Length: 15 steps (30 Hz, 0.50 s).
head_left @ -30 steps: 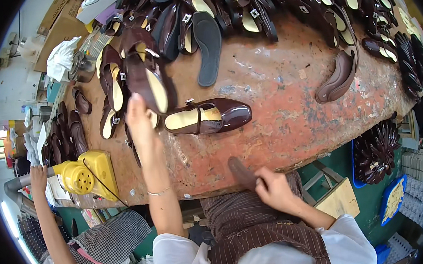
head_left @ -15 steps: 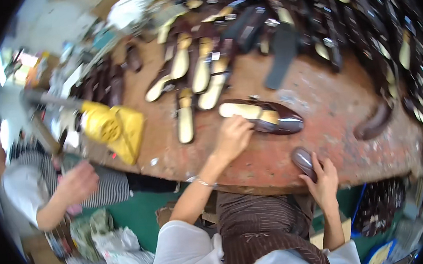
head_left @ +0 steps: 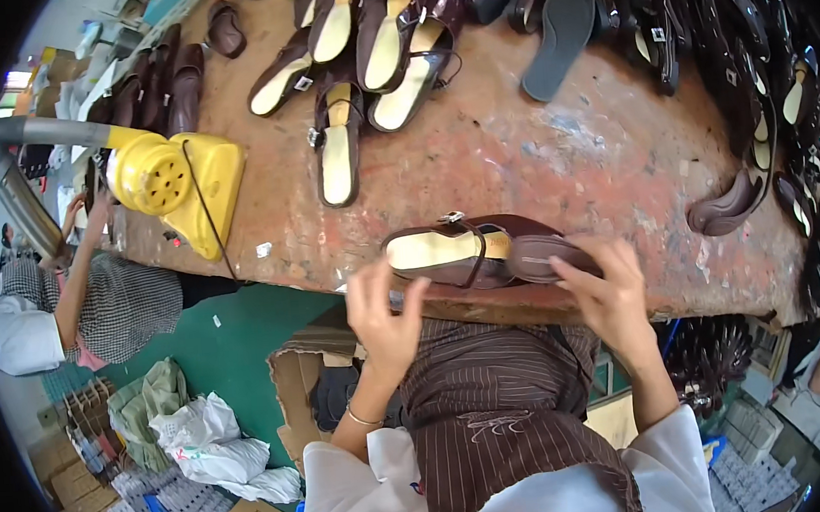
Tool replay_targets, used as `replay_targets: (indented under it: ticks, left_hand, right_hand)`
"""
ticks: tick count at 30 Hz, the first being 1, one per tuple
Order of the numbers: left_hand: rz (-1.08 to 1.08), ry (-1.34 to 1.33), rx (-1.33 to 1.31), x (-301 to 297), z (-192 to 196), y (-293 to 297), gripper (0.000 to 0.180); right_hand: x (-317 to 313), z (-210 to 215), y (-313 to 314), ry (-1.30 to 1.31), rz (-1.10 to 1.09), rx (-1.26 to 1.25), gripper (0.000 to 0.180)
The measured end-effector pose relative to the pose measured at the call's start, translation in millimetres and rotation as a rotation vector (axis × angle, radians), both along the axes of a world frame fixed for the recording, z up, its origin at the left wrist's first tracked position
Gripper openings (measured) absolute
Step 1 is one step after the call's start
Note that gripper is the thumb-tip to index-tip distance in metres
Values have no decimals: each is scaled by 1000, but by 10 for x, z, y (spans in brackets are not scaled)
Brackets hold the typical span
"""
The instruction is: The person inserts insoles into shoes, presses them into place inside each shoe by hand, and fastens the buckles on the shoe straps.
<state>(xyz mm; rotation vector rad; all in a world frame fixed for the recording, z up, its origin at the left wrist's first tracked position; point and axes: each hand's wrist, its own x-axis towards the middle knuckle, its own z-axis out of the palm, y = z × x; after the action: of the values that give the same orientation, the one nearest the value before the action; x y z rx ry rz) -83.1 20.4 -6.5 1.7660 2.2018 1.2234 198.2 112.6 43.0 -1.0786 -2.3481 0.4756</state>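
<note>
A dark brown strapped shoe (head_left: 438,245) with a pale insole and a small buckle lies on its sole near the table's front edge, toe to the right. My left hand (head_left: 386,320) is at its heel end, thumb and fingers apart, holding nothing that I can see. My right hand (head_left: 615,288) grips a smooth brown toe-shaped piece (head_left: 543,258), like the front part of a shoe last, over the shoe's toe. That piece hides much of the toe, and I cannot tell whether they touch.
Similar shoes (head_left: 338,156) lie farther back, beside a grey insole (head_left: 561,37). Shoes (head_left: 672,33) pile up at the far right, near a curved brown piece (head_left: 726,207). A yellow blower-like machine (head_left: 203,190) stands on the left table edge, a co-worker (head_left: 67,302) beyond it.
The shoe has come nearer the front edge. My left hand has left the insole and moved to the heel end. My right hand has brought the toe-shaped piece up to the shoe's toe.
</note>
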Motion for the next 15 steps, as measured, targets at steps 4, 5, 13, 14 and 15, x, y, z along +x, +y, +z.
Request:
replay_targets:
  ticks: [4, 5, 13, 14, 15]
  left_hand:
    - [81, -474, -291, -144, -205, 17, 60]
    - [25, -382, -292, -170, -252, 20, 59]
    - [-43, -591, -286, -270, -354, 53, 56]
    - [-79, -579, -263, -291, -383, 52, 54]
    - [-71, -588, -265, -307, -399, 55, 54]
  right_hand:
    - [-374, -302, 79, 11, 80, -27, 30]
    - [-489, -345, 77, 41, 109, -48, 27]
    - [-1126, -614, 57, 142, 183, -97, 8]
    - [-1165, -624, 56, 147, 196, -115, 9]
    - [-1191, -638, 66, 139, 203, -122, 9]
